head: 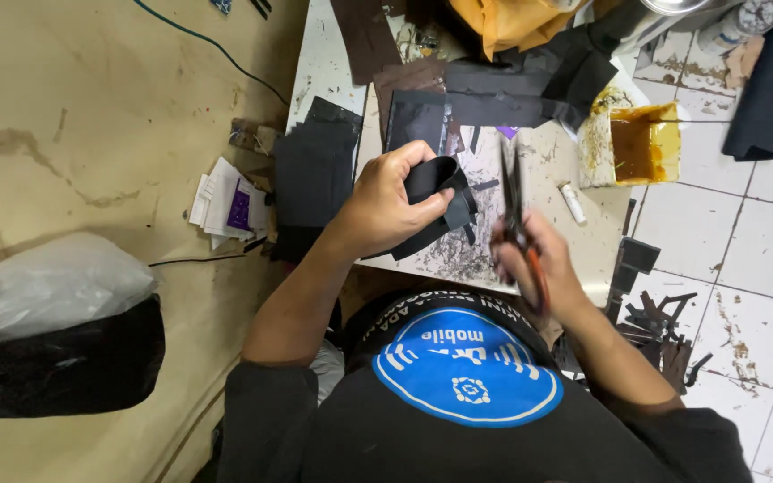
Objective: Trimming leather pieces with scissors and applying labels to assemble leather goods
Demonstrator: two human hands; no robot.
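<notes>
My left hand (386,201) grips a folded piece of black leather-like material (445,201) above the front of a low work board (574,237). My right hand (539,268) holds a pair of scissors with orange handles (516,210), blades pointing up and away, just right of the black piece. The blades look blurred and are close to the material's right edge without clearly touching it. Black offcuts lie on the board under both hands.
A stack of black sheets (313,174) lies left of the board. A tray of brown glue (641,143) sits at the back right, a small white tube (573,203) near it. Papers (225,201) and a plastic bag (46,286) lie on the floor left; scraps (659,322) right.
</notes>
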